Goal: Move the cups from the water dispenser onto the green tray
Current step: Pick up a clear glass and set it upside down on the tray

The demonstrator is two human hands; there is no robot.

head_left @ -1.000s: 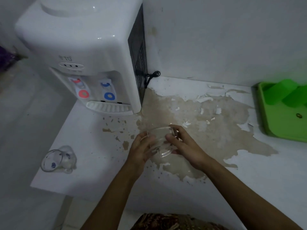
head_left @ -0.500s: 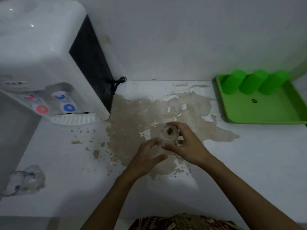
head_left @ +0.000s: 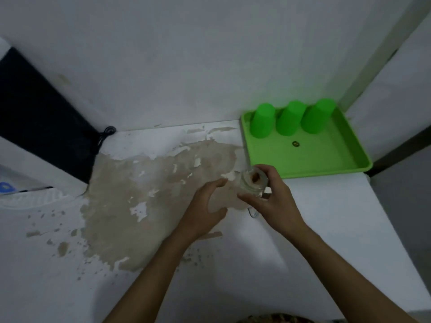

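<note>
A clear glass cup [head_left: 251, 183] was pinched around its rim by the right hand [head_left: 272, 201], just in front of the green tray [head_left: 345, 164]'s near-left corner. The left hand [head_left: 205, 206] was left spread and empty, further out from the tray. 3 green cups [head_left: 289, 121] were lined up upside down along the tray's far edge, so the bare floor nearer the front rim should probably be aimed for, with the cup lifted clear over the rim.

One camera sits on the person's head – it looks forward and down at the white counter [head_left: 303, 229], close above both arms.
</note>
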